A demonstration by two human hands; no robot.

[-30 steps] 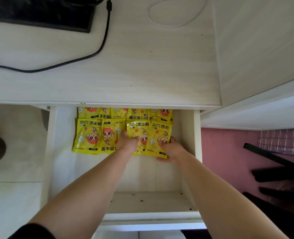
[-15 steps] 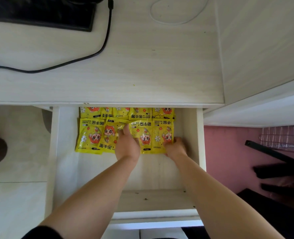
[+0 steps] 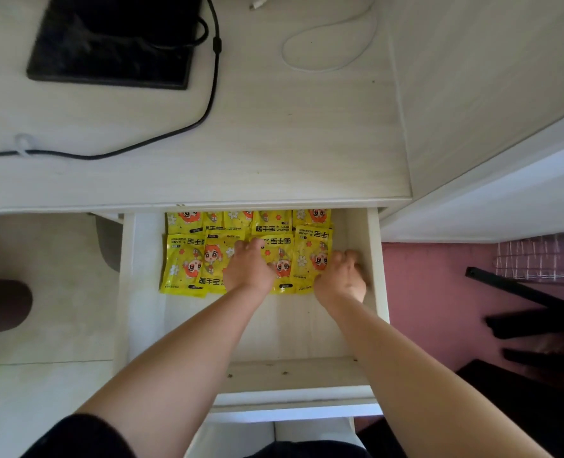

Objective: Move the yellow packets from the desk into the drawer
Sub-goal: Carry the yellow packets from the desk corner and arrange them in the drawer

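Several yellow packets point(image 3: 188, 259) with a red cartoon figure lie in two overlapping rows at the back of the open white drawer point(image 3: 127, 292), partly under the desk edge. My left hand point(image 3: 249, 267) rests palm down on the middle packets, fingers spread. My right hand point(image 3: 341, 276) sits with curled fingers at the right end of the front row, against the drawer's right wall. No packets are visible on the desk point(image 3: 290, 143).
A black flat device point(image 3: 115, 44) with a black cable point(image 3: 161, 137) lies at the desk's back left. A white cable point(image 3: 326, 44) loops near the back. A pink floor point(image 3: 439, 309) and dark chair legs point(image 3: 521, 292) are at the right.
Both hands pushed the front packets a little further back and flatter in the drawer. My right hand slid right toward the drawer wall, off the rightmost packet.
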